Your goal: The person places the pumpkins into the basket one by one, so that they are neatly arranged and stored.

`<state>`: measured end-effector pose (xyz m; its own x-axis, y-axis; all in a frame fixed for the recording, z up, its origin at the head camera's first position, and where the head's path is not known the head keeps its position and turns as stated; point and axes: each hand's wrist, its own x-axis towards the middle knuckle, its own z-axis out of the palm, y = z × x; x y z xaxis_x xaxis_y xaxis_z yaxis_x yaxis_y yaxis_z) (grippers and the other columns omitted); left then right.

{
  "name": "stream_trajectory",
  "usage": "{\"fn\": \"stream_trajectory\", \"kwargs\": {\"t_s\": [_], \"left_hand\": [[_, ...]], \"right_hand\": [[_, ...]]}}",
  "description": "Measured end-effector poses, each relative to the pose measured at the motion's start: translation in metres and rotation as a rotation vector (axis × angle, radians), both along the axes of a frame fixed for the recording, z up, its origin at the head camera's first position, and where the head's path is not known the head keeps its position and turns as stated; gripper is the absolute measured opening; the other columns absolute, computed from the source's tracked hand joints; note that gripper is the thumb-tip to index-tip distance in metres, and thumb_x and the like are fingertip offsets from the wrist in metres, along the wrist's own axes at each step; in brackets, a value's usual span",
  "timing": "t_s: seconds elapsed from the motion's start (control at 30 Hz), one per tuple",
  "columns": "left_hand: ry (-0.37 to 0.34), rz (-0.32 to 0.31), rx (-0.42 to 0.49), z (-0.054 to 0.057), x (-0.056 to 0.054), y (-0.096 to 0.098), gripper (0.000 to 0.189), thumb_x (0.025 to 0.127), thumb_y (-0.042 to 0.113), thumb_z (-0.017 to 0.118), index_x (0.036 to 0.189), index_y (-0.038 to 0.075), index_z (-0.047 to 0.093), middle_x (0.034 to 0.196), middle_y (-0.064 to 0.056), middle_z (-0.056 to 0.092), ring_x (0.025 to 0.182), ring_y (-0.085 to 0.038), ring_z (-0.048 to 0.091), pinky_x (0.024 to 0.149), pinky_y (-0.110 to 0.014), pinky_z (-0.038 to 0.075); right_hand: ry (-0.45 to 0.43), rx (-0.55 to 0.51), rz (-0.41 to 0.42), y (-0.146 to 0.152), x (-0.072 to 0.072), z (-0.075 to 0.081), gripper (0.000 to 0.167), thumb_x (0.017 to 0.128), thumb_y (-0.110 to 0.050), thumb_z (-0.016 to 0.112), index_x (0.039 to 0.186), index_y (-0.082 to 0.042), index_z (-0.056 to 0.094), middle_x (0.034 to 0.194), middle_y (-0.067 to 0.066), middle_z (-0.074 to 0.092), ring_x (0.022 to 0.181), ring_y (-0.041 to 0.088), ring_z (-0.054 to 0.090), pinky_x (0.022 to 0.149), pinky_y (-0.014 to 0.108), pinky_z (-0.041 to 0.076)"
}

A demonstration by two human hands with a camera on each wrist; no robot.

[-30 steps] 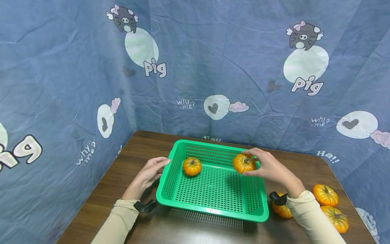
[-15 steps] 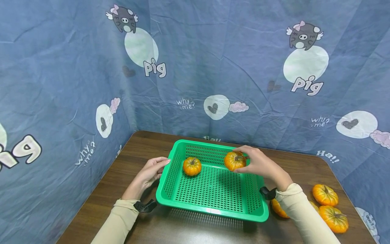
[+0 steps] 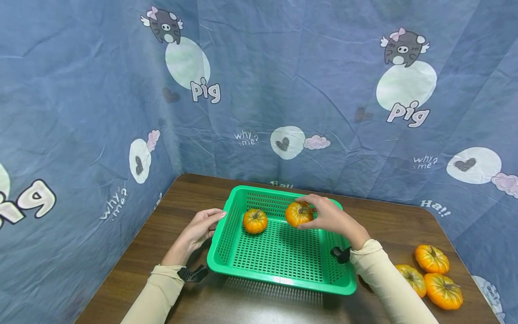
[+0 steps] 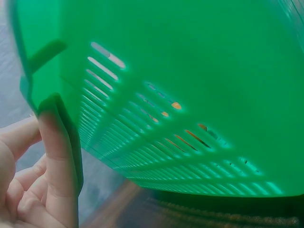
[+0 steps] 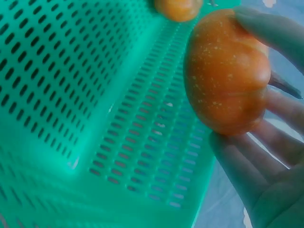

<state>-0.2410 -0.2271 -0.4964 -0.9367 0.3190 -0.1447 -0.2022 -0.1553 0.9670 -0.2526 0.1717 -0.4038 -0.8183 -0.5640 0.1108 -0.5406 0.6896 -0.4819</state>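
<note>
Pumpkin (image 3: 297, 214), gripped by the right hand (image 3: 332, 218), is over the basket (image 3: 279, 252); the left hand (image 3: 198, 229) pinches the basket's rim (image 3: 220, 227); cloth (image 3: 259, 81) behind it reads "pig", "why me?", "Ha!!"

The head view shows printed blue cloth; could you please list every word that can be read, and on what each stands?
"pig": on the blue cloth, twice whole; a third is cut off at the left edge.
"why me?": on the cloth, three times.
"Ha!!": on the cloth at right; two more show only in part.
I can read none on the green basket or the pumpkins.
</note>
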Motion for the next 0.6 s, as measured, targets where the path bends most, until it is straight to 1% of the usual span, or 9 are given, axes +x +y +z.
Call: {"fn": "stream_trajectory", "kwargs": {"t_s": [0.13, 0.23, 0.37, 0.6], "left_hand": [[0.002, -0.003, 0.000, 0.000, 0.000, 0.000, 0.022, 0.107, 0.021, 0.059, 0.120, 0.003, 0.062, 0.091, 0.003, 0.077, 0.077, -0.007, 0.075, 0.069, -0.023, 0.064], [0.003, -0.004, -0.001, 0.001, 0.001, 0.000, 0.022, 0.107, 0.021, 0.059, 0.120, 0.003, 0.061, 0.091, 0.003, 0.077, 0.078, -0.007, 0.075, 0.070, -0.023, 0.064], [-0.002, -0.001, -0.007, 0.002, 0.001, 0.000, 0.024, 0.107, 0.021, 0.059, 0.121, 0.002, 0.061, 0.092, 0.003, 0.077, 0.078, -0.007, 0.075, 0.070, -0.024, 0.064], [-0.010, 0.003, -0.008, 0.004, 0.002, 0.000, 0.023, 0.107, 0.021, 0.059, 0.121, 0.003, 0.061, 0.092, 0.003, 0.077, 0.079, -0.008, 0.076, 0.070, -0.024, 0.065]], "right_hand": [[-0.032, -0.014, 0.014, -0.008, -0.003, -0.005, 0.075, 0.081, -0.032, 0.090, 0.143, -0.006, 0.059, 0.140, 0.012, 0.065, 0.125, 0.031, 0.063, 0.094, 0.041, 0.061], [-0.034, -0.007, 0.020, -0.013, -0.005, -0.009, 0.074, 0.080, -0.032, 0.091, 0.142, -0.006, 0.060, 0.138, 0.010, 0.066, 0.124, 0.030, 0.064, 0.094, 0.041, 0.061], [-0.038, 0.007, 0.024, -0.017, -0.008, -0.014, 0.072, 0.080, -0.031, 0.091, 0.140, -0.005, 0.061, 0.136, 0.010, 0.066, 0.121, 0.029, 0.064, 0.092, 0.038, 0.061], [-0.083, 0.022, 0.019, -0.024, -0.015, -0.023, 0.070, 0.080, -0.030, 0.091, 0.140, -0.007, 0.062, 0.135, 0.010, 0.066, 0.117, 0.027, 0.065, 0.089, 0.036, 0.061]]}}
